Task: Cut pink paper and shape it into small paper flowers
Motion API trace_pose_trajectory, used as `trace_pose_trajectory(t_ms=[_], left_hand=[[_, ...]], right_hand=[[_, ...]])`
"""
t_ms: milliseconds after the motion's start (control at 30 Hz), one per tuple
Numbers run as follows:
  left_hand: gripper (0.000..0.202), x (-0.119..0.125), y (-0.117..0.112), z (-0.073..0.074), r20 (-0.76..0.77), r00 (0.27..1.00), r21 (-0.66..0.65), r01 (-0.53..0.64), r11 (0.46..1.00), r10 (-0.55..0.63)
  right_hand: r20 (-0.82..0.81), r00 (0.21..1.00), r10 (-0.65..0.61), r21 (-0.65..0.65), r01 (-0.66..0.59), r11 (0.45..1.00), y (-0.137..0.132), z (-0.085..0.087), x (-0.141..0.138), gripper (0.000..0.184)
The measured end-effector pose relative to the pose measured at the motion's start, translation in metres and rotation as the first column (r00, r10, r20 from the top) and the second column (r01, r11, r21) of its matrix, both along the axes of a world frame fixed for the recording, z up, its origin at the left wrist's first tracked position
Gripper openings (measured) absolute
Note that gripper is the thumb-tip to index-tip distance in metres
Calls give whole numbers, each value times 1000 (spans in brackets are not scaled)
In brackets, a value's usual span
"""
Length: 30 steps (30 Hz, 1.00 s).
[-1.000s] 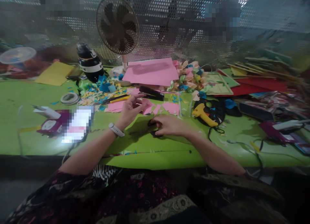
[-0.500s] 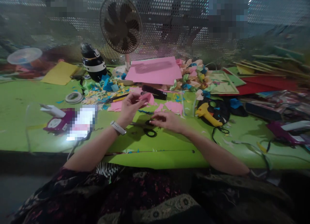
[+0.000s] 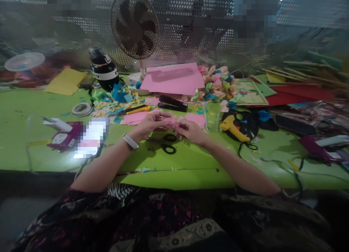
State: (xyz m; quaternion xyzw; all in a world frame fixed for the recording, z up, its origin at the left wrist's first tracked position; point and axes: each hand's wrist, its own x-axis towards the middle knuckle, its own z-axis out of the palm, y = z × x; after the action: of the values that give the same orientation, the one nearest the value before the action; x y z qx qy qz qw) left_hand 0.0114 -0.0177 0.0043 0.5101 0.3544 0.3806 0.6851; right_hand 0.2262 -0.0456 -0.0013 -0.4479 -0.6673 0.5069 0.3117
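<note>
My left hand [image 3: 152, 123] and my right hand [image 3: 191, 131] meet above the green table [image 3: 32, 110], both pinching a small pink paper piece [image 3: 173, 122] between their fingertips. A white watch sits on my left wrist. Black-handled scissors [image 3: 167, 143] lie on the table just below my hands, untouched. More cut pink paper squares [image 3: 195, 118] lie right behind my fingers.
A desk fan [image 3: 134, 26] and a pink sheet [image 3: 171, 79] stand at the back. A black stapler [image 3: 172, 103], paper scraps [image 3: 114, 99], folded paper flowers [image 3: 215, 85], a yellow glue gun [image 3: 231, 126], a tape roll [image 3: 81, 109] and a lit phone [image 3: 91, 138] surround my hands.
My right hand left the scissors on the table and rose to join my left hand on the pink paper piece. My left hand lowered slightly toward the centre.
</note>
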Motion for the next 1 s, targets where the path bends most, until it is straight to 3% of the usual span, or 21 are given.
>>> trace_pose_trajectory(t_ms=[167,200,233,300,433,533,633,700,867,1000], left_hand=[[32,-20,16,-1,-239,961,133,171,976,-136],[26,-24,21,-2,-302,950,211,152,966,-84],[23,-29,25,-4,-342,938,326,65,943,53],[22,-35,34,-7,-403,854,552,-61,832,330],[17,-37,39,-15,-590,658,699,127,703,468],[14,-32,34,-18,-665,537,715,258,650,519],[21,-32,32,-19,-714,457,686,310,658,530],[22,-33,33,-20,-736,442,665,327,672,513],[31,-33,35,-24,-738,460,657,323,681,493],[21,-28,34,-27,-719,504,668,312,675,479]], right_hand=[[61,995,-85,-17,86,996,1,2,-1,29],[91,990,-105,-28,108,994,1,3,-2,26],[126,985,-121,-39,127,991,0,3,-3,23],[194,972,-132,-65,147,987,-1,5,-6,19],[283,949,-137,-95,170,981,-4,8,-13,18],[360,920,-155,-10,170,985,-4,8,-14,18],[422,882,-207,133,165,977,-3,6,-13,16],[449,866,-218,169,158,973,-2,4,-12,16],[468,847,-252,250,147,957,0,0,-11,17],[460,842,-281,308,145,940,8,3,-7,13]])
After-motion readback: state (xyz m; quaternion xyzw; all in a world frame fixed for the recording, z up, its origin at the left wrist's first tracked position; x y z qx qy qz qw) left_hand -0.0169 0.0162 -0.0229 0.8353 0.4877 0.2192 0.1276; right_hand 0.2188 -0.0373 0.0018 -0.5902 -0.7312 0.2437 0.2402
